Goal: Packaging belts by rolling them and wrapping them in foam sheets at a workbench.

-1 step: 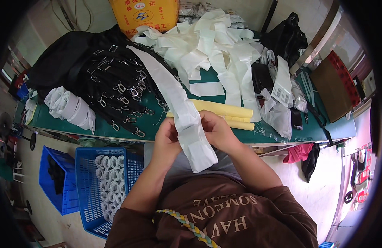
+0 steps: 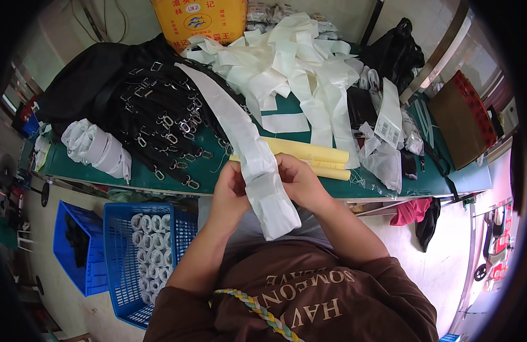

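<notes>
A long white paper-like strip (image 2: 236, 122) runs from among the black straps (image 2: 152, 102) on the table to just above my lap, its near end folded or wrapped around something flat that I cannot make out. My left hand (image 2: 231, 185) grips its left edge, fingers curled behind it. On the opposite edge, my right hand (image 2: 302, 181) pinches it with the thumb bent and the other fingers mostly hidden. Behind my hands, yellow rolled sheets (image 2: 326, 153) lie along the table's front. Metal snap hooks hang on the ends of the straps.
White loose strips (image 2: 292, 62) pile up at the table's back beside a yellow box (image 2: 200, 23). A white wrapped roll (image 2: 98, 151) sits front left; plastic packets (image 2: 383, 162) lie right. Below left stand a blue basket (image 2: 118, 268) of small white rolls and a blue bin (image 2: 92, 279).
</notes>
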### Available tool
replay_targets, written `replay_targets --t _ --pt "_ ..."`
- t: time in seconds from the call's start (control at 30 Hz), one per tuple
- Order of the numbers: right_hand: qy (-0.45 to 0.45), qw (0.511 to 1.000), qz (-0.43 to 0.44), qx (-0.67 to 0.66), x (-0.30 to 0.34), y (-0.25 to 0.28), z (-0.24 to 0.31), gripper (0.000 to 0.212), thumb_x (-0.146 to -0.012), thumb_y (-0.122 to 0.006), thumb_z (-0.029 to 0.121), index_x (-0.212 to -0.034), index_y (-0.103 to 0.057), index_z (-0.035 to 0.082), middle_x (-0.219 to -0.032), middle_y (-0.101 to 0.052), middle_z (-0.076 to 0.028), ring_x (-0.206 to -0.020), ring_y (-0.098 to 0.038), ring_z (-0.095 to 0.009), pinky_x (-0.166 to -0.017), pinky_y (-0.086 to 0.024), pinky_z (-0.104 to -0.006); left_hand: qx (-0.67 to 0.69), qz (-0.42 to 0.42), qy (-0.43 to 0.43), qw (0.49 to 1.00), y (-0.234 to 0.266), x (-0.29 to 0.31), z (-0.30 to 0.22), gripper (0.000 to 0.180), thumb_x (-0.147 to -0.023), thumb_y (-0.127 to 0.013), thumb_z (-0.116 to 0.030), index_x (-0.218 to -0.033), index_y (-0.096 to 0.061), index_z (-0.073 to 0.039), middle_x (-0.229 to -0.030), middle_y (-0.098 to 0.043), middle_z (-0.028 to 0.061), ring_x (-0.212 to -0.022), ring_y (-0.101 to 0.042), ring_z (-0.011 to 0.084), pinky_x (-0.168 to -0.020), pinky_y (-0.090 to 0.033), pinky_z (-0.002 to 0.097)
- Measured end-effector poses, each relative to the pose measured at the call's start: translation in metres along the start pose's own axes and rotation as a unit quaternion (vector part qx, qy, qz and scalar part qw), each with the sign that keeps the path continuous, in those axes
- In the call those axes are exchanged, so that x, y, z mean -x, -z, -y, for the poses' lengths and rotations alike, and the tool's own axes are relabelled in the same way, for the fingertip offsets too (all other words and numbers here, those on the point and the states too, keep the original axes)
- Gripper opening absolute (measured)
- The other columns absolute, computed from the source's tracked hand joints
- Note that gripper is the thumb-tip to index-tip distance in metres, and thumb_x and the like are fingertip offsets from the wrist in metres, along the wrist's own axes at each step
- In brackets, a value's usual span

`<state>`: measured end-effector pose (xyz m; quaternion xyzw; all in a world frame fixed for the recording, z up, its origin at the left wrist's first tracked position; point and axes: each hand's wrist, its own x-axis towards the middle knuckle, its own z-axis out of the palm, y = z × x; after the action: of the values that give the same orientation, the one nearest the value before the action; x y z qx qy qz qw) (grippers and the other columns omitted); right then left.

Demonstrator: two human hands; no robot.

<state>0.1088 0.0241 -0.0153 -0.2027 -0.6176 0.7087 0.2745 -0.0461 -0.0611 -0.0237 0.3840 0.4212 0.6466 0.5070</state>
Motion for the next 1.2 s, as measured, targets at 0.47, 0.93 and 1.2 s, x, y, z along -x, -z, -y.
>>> replay_targets --t 0.47,0.93,1.2 --pt "-0.135 0.989 0.045 -0.044 0.010 -0.003 0.004 0.043 -0.082 -0.064 0.020 -0.117 -0.048 0.002 -0.095 -0.059 -0.004 -0.072 -0.058 -0.007 -0.052 -0.045 -0.0202 0.038 -0.030 0.027 0.998 -0.002 0.001 -0.002 0.052 -0.072 -0.063 0.007 -0.121 -0.049 0.000 -0.106 -0.061 0.0066 -0.097 -0.059 0.0158 -0.084 -0.046 0.0286" --pt "-0.047 0.995 -0.001 -0.090 0.011 -0.012 0.023 0.037 -0.080 -0.064 0.006 -0.113 -0.047 0.002 -0.083 -0.060 -0.002 -0.060 -0.055 -0.007 -0.047 -0.043 -0.0176 0.076 -0.042 0.062 0.994 -0.013 0.004 -0.006 0.048 -0.084 -0.055 -0.006 -0.128 -0.037 -0.003 -0.102 -0.059 0.0104 -0.065 -0.063 0.0142 -0.037 -0.046 0.0238" --pt "0.072 0.997 -0.026 -0.006 0.006 0.006 0.033 0.051 -0.076 -0.068 0.003 -0.121 -0.046 0.010 -0.115 -0.043 -0.008 -0.104 -0.050 -0.016 -0.086 -0.044 -0.0297 0.071 -0.024 0.067 0.995 -0.024 0.008 -0.009 0.044 -0.087 -0.050 -0.008 -0.129 -0.036 -0.004 -0.092 -0.061 0.0087 -0.053 -0.059 0.0123 -0.032 -0.041 0.0218"
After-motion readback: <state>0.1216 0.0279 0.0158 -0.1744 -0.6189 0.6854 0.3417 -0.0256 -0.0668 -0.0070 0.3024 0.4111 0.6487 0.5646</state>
